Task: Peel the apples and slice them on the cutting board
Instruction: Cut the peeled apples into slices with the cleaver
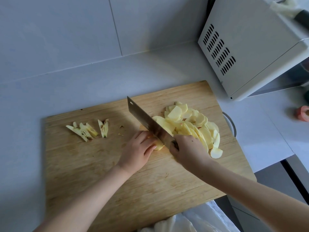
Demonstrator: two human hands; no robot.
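A wooden cutting board [100,173] lies on the white counter. My left hand [136,151] presses down with curled fingers on a peeled apple piece [158,146] near the board's middle. Right beside those fingers stands the blade of a cleaver [147,123], edge down on the apple piece. My right hand [187,148] grips the cleaver's handle. A heap of thin apple slices [192,124] spreads to the right of the blade. Cut-out core wedges [87,129] with seeds lie at the board's left.
A white microwave [247,47] stands at the back right, close to the board's corner. A metal rim [231,123] shows at the board's right edge. A pinkish object [303,113] sits far right. A white plastic bag [192,220] hangs below the front edge.
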